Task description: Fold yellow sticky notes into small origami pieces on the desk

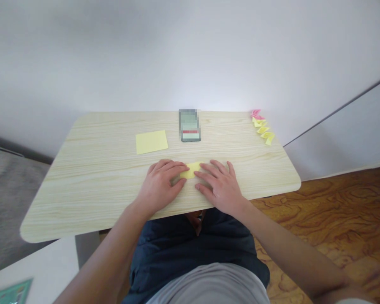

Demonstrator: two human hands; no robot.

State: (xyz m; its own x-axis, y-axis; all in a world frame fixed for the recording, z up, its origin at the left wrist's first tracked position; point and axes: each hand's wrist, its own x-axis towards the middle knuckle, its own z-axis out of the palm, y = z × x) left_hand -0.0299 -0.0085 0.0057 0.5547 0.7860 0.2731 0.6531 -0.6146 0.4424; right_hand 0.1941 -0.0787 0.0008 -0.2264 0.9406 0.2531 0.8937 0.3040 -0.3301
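A small strip of yellow paper (191, 170), seemingly folded, lies flat on the tabletop near its front edge. My left hand (161, 181) rests on the left end of the strip, fingers stretched out and thumb at the lower corner. On the other end, the spread fingertips of my right hand (220, 183) touch the paper's right side. Both hands lie palm down, and their fingers cover the strip's ends. Beyond my left hand is a flat yellow sheet of paper (151, 142).
A phone-like device (190, 126) with a blurred screen lies at the table's back middle. Folded yellow paper pieces (262, 130) and a pink one (256, 114) line the right edge. The pale wooden table (91, 177) meets a white wall. A green item (11, 293) is at lower left.
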